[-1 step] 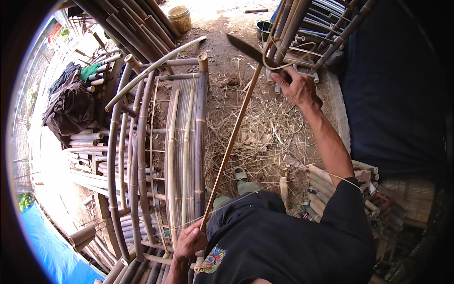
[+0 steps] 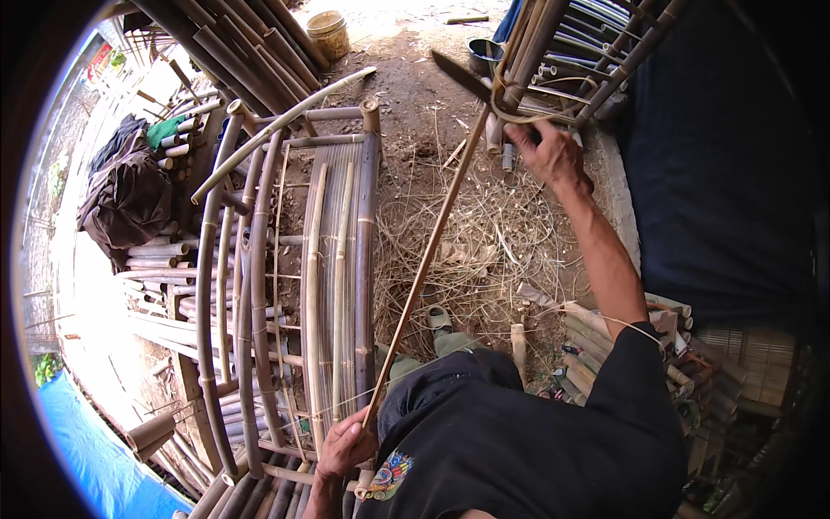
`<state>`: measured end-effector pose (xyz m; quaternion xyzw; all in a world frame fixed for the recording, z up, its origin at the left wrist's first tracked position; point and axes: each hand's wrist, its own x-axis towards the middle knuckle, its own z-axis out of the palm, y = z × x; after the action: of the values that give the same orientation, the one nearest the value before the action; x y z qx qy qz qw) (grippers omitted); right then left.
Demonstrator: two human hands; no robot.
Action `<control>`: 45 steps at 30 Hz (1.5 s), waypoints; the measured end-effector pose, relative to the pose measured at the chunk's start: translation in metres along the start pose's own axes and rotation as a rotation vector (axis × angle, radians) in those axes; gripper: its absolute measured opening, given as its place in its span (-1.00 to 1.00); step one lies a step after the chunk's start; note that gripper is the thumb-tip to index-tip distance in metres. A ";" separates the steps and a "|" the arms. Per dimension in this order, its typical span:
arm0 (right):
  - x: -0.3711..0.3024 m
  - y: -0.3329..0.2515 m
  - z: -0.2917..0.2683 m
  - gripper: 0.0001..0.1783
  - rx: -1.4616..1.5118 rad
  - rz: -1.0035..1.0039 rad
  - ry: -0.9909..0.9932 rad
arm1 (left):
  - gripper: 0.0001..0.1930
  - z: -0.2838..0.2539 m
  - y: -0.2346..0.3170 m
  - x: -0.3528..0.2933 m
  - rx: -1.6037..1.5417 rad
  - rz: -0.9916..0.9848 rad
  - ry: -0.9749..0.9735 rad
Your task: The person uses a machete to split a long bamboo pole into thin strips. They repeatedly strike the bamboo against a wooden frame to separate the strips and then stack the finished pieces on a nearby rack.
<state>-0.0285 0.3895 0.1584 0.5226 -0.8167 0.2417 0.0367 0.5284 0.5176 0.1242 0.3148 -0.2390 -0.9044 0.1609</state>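
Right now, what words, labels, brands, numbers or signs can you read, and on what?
None legible to quote.
Red panel, far upper left: too small and blurred to read.
Black shirt: colourful print, no readable lettering.
Knife and bamboo strip: no readable marks.

The long bamboo strip (image 2: 427, 252) was brown.
The black cloth shirt (image 2: 545, 432) bore a multicoloured print (image 2: 391, 472); plastic sheeting (image 2: 95, 458) was blue.
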 end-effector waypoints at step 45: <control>-0.091 -0.089 0.083 -0.46 0.658 0.181 -0.349 | -0.71 0.072 0.031 0.182 0.331 0.086 0.169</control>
<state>0.1063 0.3995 0.0886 0.4655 -0.7323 0.4006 -0.2942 0.3496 0.4349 0.1004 0.4013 -0.3836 -0.8152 0.1650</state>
